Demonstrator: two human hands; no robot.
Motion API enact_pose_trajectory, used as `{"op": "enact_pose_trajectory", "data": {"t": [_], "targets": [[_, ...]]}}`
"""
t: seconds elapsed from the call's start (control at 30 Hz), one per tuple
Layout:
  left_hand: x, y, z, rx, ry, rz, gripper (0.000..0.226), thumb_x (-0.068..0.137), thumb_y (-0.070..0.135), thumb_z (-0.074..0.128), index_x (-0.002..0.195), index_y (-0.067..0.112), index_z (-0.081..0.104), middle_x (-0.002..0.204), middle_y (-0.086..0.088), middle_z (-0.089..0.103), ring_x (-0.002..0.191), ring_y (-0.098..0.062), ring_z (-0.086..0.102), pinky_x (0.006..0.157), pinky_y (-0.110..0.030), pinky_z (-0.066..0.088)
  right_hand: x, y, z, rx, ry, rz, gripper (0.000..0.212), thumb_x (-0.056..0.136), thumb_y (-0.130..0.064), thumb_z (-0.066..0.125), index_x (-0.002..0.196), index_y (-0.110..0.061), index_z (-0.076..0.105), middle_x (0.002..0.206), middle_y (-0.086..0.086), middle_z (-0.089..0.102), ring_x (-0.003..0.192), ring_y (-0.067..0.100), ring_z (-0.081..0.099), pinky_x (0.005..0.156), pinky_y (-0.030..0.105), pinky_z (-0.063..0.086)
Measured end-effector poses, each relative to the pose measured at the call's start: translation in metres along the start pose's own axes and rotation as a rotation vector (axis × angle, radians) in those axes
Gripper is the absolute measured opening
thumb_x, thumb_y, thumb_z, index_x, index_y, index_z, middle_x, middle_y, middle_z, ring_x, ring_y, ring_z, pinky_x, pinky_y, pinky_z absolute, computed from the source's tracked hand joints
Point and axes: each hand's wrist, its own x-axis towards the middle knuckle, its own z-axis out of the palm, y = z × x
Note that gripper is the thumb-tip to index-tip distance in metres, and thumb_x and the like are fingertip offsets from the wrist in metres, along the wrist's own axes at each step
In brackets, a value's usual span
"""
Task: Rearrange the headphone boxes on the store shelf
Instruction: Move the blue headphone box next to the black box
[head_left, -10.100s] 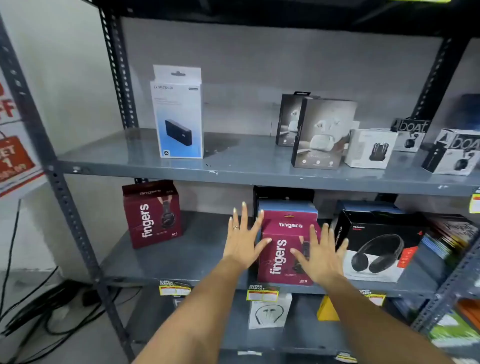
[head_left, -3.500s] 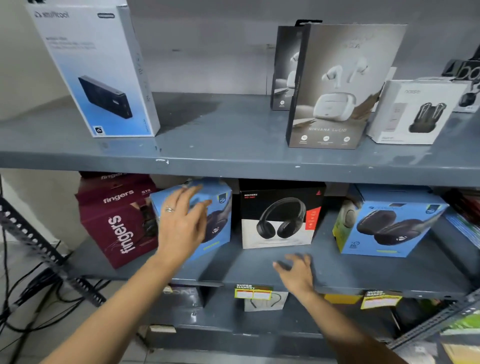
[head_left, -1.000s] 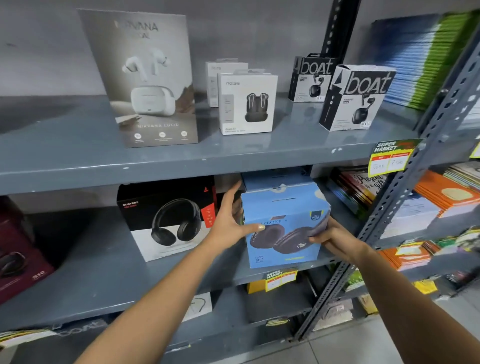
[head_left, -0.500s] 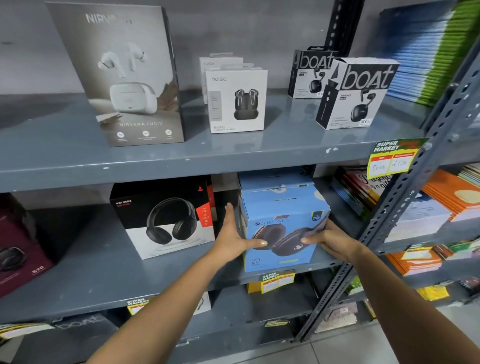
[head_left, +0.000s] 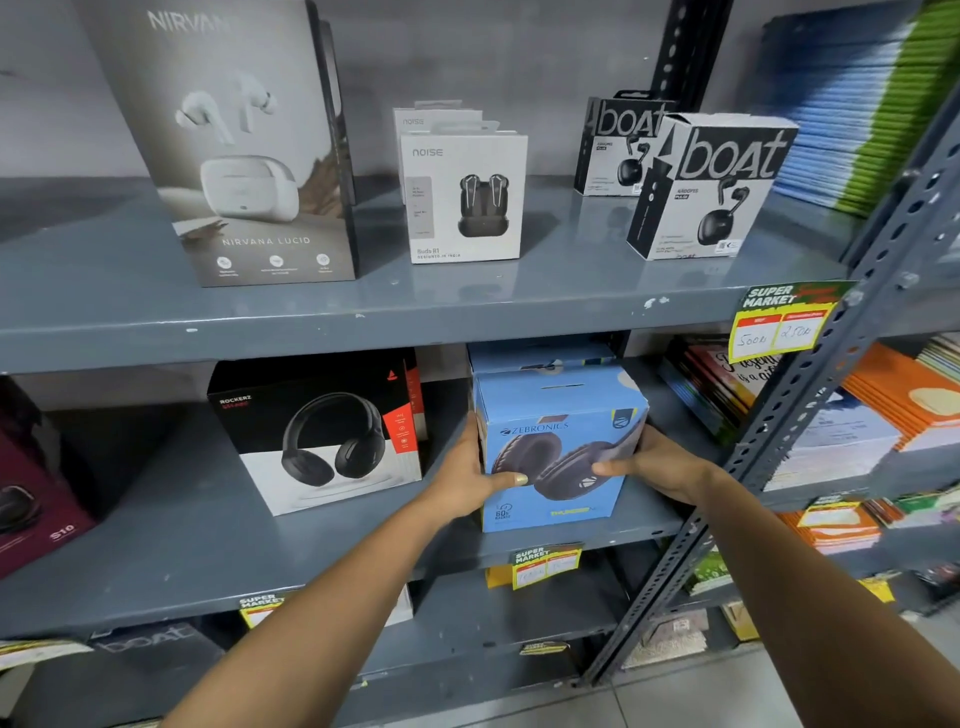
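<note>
Far left of both hands, mid shelf: dark maroon cardboard headphone box (head_left: 36, 499) marked S10, partly cut off by frame edge; just left of left hand, black-white-red cardboard Rockerz headphone box (head_left: 322, 436), standing upright w/ a gap betw. it & the hand; left hand (head_left: 467, 478) pressed flat on left side of light blue cardboard Zebronics headphone box (head_left: 558, 447), thumb wrapped over front face; box upright on grey metal middle shelf (head_left: 208, 545), near front edge, just left of perforated grey metal upright post (head_left: 779, 441); second light blue box (head_left: 540, 356) directly behind it, only top showing; right hand (head_left: 660, 462) clamped on right side of same Zebronics box, thumb across front, fingers hidden behind box; so box gripped betw. both hands; below hands on shelf lip, yellow-green Super Market price tag (head_left: 545, 564); right of right hand, past post, stacks of notebooks (head_left: 883, 415).

Above hands, grey metal upper shelf (head_left: 467, 306): up-left, tall grey Nirvana Lucid earbud box (head_left: 244, 156); straight above, white Noise Buds R1 earbud box (head_left: 462, 197) w/ another behind; up-right, two black-white boAt earbud boxes (head_left: 711, 187); further right, yellow Super Market price tag w/ handwritten figures (head_left: 779, 322) fixed at shelf edge by post.
</note>
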Motion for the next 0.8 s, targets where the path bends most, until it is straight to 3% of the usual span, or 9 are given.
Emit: {"op": "enact_pose_trajectory", "data": {"t": [0.13,0.33,0.53,0.7,0.8], "targets": [[-0.001,-0.001,0.004,0.048,0.034,0.023,0.087,0.072,0.018,0.086,0.141,0.026,0.035,0.136,0.000,0.054,0.125,-0.019,0.054,0.106,-0.042,0.047,0.002,0.006,-0.007,-0.018,-0.009,0.028,0.047,0.080,0.004,0.079,0.122,-0.015,0.070,0.122,0.007,0.076,0.115,0.023,0.071,0.102,0.037,0.051],[-0.006,0.001,0.009,0.070,0.051,0.016,0.089,0.071,0.023,0.086,0.142,0.028,0.033,0.139,0.002,0.051,0.129,-0.019,0.050,0.107,-0.047,0.045,0.000,0.010,-0.010,-0.017,-0.020,0.035,0.053,0.080,0.003,0.080,0.128,-0.016,0.066,0.125,0.005,0.075,0.117,0.021,0.070,0.103,0.037,0.051],[-0.008,-0.001,0.014,0.118,0.069,-0.004,0.103,0.056,0.049,0.083,0.143,0.036,0.030,0.140,0.004,0.051,0.131,-0.021,0.048,0.106,-0.053,0.045,-0.003,0.014,-0.015,-0.019,-0.028,0.043,0.056,0.079,0.002,0.081,0.131,-0.013,0.064,0.127,0.007,0.074,0.119,0.023,0.069,0.106,0.040,0.049],[-0.010,0.000,0.014,0.111,0.070,-0.004,0.101,0.057,0.044,0.086,0.142,0.035,0.032,0.140,0.004,0.051,0.131,-0.020,0.049,0.106,-0.053,0.045,-0.007,0.012,-0.012,-0.043,-0.016,0.051,0.053,0.080,0.002,0.081,0.128,-0.015,0.066,0.123,0.003,0.076,0.116,0.020,0.071,0.102,0.035,0.051],[-0.011,0.000,0.015,0.112,0.069,-0.002,0.104,0.056,0.045,0.087,0.144,0.033,0.031,0.143,0.003,0.049,0.133,-0.021,0.047,0.108,-0.053,0.043,-0.008,0.010,-0.013,-0.046,0.000,0.062,0.062,0.071,-0.008,0.088,0.129,-0.013,0.065,0.121,0.004,0.077,0.115,0.020,0.072,0.103,0.036,0.051]]}}
